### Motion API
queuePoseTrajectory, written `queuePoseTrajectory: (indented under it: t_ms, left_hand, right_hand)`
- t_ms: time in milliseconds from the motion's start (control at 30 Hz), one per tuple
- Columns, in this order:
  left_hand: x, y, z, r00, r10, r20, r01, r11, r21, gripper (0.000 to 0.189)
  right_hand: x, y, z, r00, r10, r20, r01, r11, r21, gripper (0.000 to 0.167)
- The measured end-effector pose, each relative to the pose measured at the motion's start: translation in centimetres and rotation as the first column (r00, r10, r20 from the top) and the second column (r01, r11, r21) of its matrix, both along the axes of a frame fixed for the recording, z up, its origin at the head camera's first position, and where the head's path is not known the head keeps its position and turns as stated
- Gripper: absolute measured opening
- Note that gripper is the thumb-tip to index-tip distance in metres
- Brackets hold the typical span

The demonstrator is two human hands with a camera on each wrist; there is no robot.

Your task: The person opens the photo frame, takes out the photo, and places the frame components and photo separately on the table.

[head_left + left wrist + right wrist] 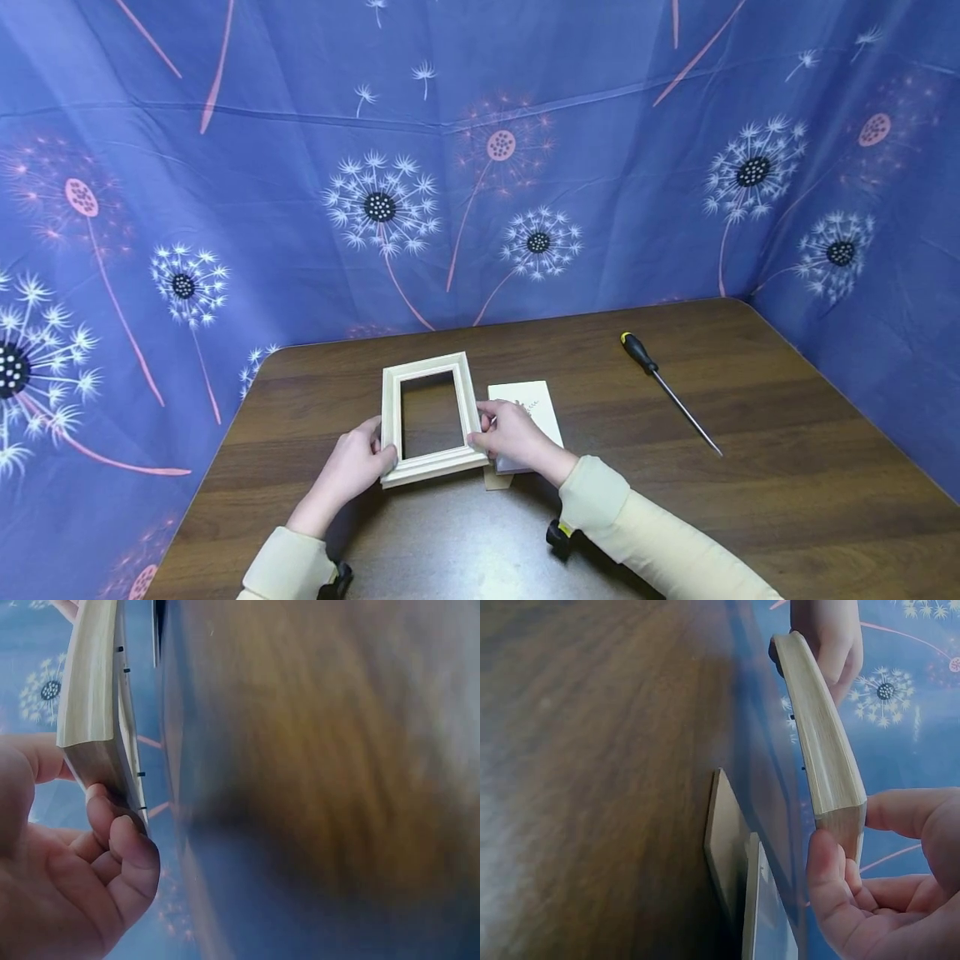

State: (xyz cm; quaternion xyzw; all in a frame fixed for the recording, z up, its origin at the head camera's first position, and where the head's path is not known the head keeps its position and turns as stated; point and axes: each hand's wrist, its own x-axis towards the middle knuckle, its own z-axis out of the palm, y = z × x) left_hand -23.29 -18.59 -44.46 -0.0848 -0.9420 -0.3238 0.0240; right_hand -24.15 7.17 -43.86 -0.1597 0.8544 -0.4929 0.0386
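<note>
Both hands hold an empty cream wooden picture frame (423, 367) by its two sides, above the tabletop. My left hand (351, 463) grips the lower left side, thumb on the front face. On the right side my right hand (519, 433) pinches the frame near the lower corner. Seen edge-on in the left wrist view, the frame (88, 682) has small dark tabs along its back. The right wrist view shows the frame's edge (825, 735) between thumb and fingers. Partly beneath the right hand lies a white panel (538, 400) with a plant print.
A small beige piece (498, 481) sticks out from under the panel's near edge. To the right, a screwdriver (660, 375) with a black and yellow handle lies on the brown wooden table (795, 467). Blue dandelion-patterned cloth (615, 208) hangs behind and at both sides.
</note>
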Motion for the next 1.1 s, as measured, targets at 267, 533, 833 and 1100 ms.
queuePoseTrajectory:
  t_ms: [267,533,833,1100]
  left_hand:
    - [-0.9,-1.2,1.0,0.999,-0.047,0.023,0.049,0.997,-0.058,0.036]
    - [-2.0,-2.7,1.0,0.995,-0.086,0.056,0.09,0.993,-0.072,0.049]
    - [-3.0,-4.2,0.4,0.991,-0.118,0.069,0.123,0.989,-0.086,0.055]
    - [-3.3,-5.0,0.0,0.987,-0.121,0.108,0.127,0.991,-0.049,0.056]
  right_hand:
    - [-0.8,-1.1,-0.2,1.0,0.01,0.008,-0.01,1.0,0.018,0.054]
    - [-1.5,-2.6,-0.7,1.0,0.012,-0.006,-0.011,0.998,0.062,0.043]
    - [-2.2,-3.7,-1.1,0.999,0.008,0.031,-0.01,0.998,0.068,0.039]
    - [-2.3,-4.4,-1.7,1.0,0.012,0.011,-0.013,0.998,0.062,0.023]
